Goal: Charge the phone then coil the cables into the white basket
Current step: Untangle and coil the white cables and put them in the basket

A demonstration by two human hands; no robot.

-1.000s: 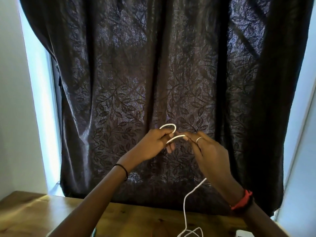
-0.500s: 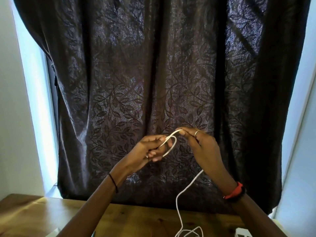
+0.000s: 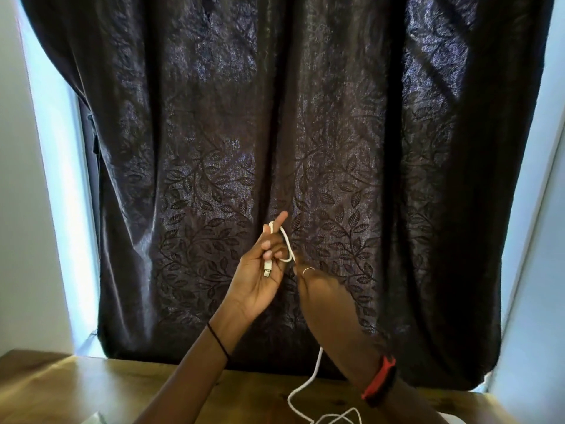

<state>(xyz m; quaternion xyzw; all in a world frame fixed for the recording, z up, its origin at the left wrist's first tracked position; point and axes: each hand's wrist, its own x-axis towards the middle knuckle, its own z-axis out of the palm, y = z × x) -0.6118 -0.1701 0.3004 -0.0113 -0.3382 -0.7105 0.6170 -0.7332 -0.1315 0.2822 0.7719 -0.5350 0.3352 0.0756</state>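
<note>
STEP: coiling cable (image 3: pixel 317 365) | left hand (image 3: pixel 260 283) fingers clamped on loop above tabletop (image 3: pixel 91 390) | right hand (image 3: pixel 321 292) fingers: cannot tell | NEXT (judged): wind slack from tabletop round fingers

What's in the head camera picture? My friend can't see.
A left hand holds a thin white cable looped round its fingers, plug end in the palm. The right hand is close beside it, before a dark leaf-patterned curtain; the cable trails down to a wooden table.
</note>
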